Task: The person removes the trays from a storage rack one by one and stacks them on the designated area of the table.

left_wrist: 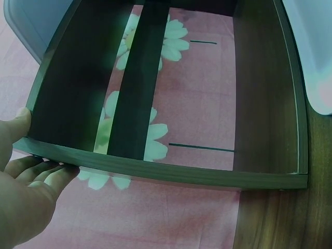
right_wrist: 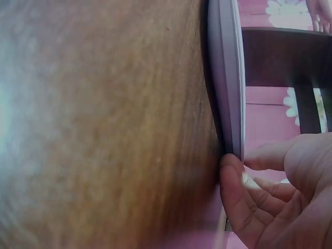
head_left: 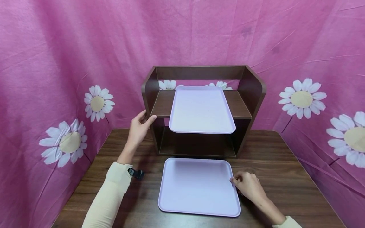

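My left hand grips the front edge of the left side panel of a dark brown two-tier shelf, at the level of its middle board. In the left wrist view the thumb lies on one side of that panel's edge and the fingers on the other. My right hand pinches the right rim of a pale lilac tray in front of the shelf. Thumb and fingers close on the tray's rim in the right wrist view. A second lilac tray rests on the middle board, jutting past its front edge.
The shelf and lower tray are on a brown wood-grain table. Behind and at both sides hangs a pink cloth printed with white daisies. A dark watch-like band is around the left sleeve's cuff.
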`<state>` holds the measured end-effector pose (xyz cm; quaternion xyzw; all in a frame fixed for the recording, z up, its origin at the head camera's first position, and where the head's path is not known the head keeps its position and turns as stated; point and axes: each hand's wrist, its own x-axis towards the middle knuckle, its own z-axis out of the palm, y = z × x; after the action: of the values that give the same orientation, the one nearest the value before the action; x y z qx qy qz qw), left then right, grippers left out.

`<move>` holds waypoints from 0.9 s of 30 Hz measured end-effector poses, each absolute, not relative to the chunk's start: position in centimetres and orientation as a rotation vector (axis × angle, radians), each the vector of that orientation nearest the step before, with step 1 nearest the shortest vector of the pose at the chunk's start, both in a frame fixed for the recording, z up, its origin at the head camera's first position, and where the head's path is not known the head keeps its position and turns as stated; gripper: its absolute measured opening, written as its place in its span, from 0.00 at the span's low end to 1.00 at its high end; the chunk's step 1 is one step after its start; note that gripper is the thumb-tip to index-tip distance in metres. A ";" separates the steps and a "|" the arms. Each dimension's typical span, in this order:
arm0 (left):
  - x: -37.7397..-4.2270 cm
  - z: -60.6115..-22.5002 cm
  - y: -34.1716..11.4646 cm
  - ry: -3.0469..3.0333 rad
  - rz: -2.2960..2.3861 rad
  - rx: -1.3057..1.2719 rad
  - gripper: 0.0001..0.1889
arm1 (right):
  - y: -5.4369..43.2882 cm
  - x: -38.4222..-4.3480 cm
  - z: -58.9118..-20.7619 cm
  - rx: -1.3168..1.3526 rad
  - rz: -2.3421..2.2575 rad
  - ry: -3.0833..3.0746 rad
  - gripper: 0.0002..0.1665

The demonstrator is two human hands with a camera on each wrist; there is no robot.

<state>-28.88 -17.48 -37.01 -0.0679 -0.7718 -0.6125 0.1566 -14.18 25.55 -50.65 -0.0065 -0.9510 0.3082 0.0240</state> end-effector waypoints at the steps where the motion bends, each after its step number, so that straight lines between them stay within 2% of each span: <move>1: -28.9 -37.0 -17.5 -2.210 -1.753 -0.195 0.31 | 25.5 -14.2 -50.6 -0.020 0.961 -2.942 0.06; 19: -28.8 -36.9 -17.5 -2.208 -1.755 -0.207 0.30 | 25.7 -14.9 -49.2 -0.012 0.982 -2.915 0.11; 27: -28.8 -36.9 -17.5 -2.205 -1.778 -0.206 0.31 | 25.1 -15.0 -47.1 0.004 1.288 -2.861 0.08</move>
<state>-28.79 -17.48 -36.90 -0.0716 -0.7675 -0.6190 0.1504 -14.95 25.06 -47.10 0.0013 -0.9118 0.4106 0.0020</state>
